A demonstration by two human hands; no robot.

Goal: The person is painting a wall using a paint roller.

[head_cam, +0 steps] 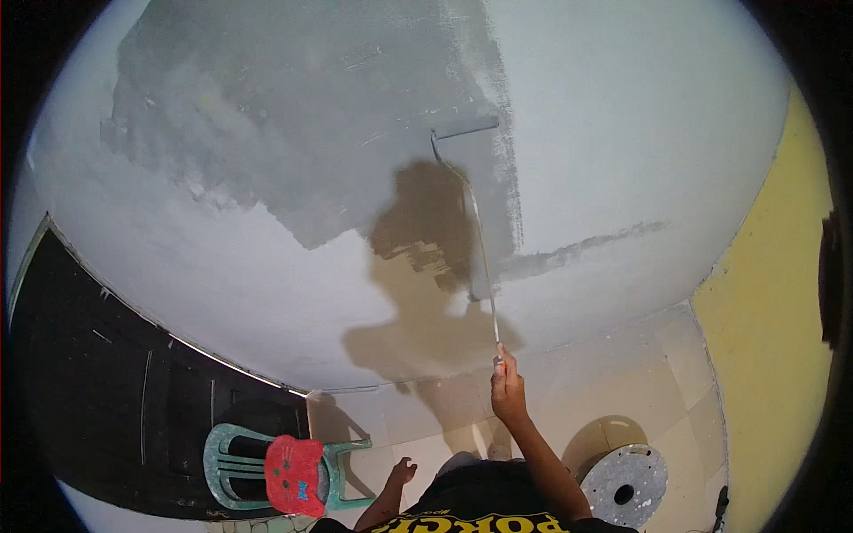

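Observation:
My right hand (509, 393) grips the lower end of a long thin-framed paint roller (482, 243). The roller's sleeve (468, 127) lies against the wall, near the right edge of a grey painted area (300, 113). Around that grey patch the wall (633, 133) is white or pale. A rough grey streak (586, 246) runs off to the right, lower down. My left hand (403, 472) hangs low by my side with nothing in it, its fingers slightly apart. My shadow falls across the wall beside the roller's shaft.
A green plastic chair (230, 460) with a red cat-shaped cloth (293, 476) stands at lower left, before a dark door (86, 373). To my right is a round, paint-spattered grey object with a central hole (643, 470) on the tiled floor (586, 380). A yellow wall (760, 320) bounds the right side.

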